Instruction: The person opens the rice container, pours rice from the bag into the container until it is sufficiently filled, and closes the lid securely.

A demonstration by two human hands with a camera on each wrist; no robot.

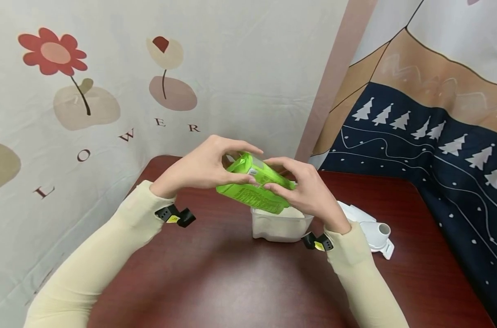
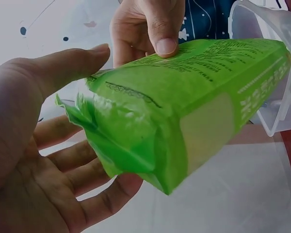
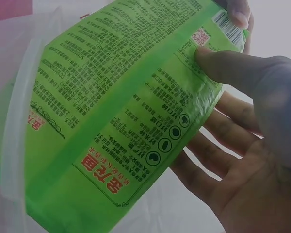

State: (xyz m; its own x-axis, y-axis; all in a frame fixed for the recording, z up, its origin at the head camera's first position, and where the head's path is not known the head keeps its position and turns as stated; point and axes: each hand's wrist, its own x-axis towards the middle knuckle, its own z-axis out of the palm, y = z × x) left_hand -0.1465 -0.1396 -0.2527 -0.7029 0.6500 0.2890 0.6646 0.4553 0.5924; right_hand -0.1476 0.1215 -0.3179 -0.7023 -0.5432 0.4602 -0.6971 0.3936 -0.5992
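A green printed rice bag [image 1: 254, 193] is tilted over a translucent plastic container [image 1: 274, 231], its lower end toward the right. My left hand [image 1: 203, 163] holds the raised end, thumb on one side and fingers around the other. Farther down the bag, my right hand [image 1: 309, 189] grips it between thumb and fingers. In the left wrist view the folded, sealed end of the bag [image 2: 136, 126] faces the left palm. The right wrist view has the bag's lower end at the container's wall [image 3: 17, 141]; its mouth is hidden. White contents show inside the container.
A white plastic lid-like piece [image 1: 367, 228] with a round opening lies to the right of the container, partly behind the right forearm. Everything stands on a dark red table [image 1: 215, 273]. A printed cloth [image 1: 248, 68] hangs behind the table.
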